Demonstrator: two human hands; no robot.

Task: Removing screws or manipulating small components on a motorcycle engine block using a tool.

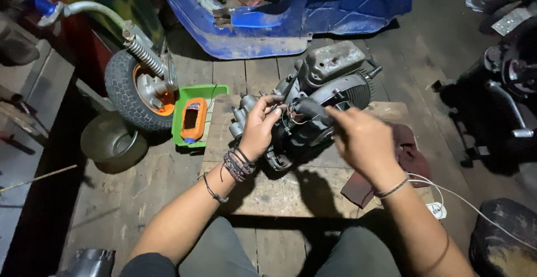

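Two hands are on the engine [327,95], which sits on a low wooden board [279,190] on the plank floor, right in front of the person's knees. The left hand [258,128] is up against the engine's left side, fingers curled together around a small bunch of thin wires [291,117] where they come out of the casing. The right hand [362,137] comes in from the other side, blurred, fingers stretched toward a black part at the front of the engine; whether it is pinching anything, I cannot tell. Dark cord bracelets wrap the left wrist, a thin band the right.

Under the right hand, a dark red rag [411,156] lies on the board's right edge, touching the engine's base. A white cable [470,204] runs off past the right forearm toward the lower right.

Left of the board, a green tray [215,92] holds an orange gadget [193,120]. Just beyond that stands a small wheel [137,89] with an orange hub, its spring and fork rising up to the left. Beside the wheel, a metal bowl [112,140] rests on the floor. At the top, well behind the engine, is a blue scooter body [313,14].
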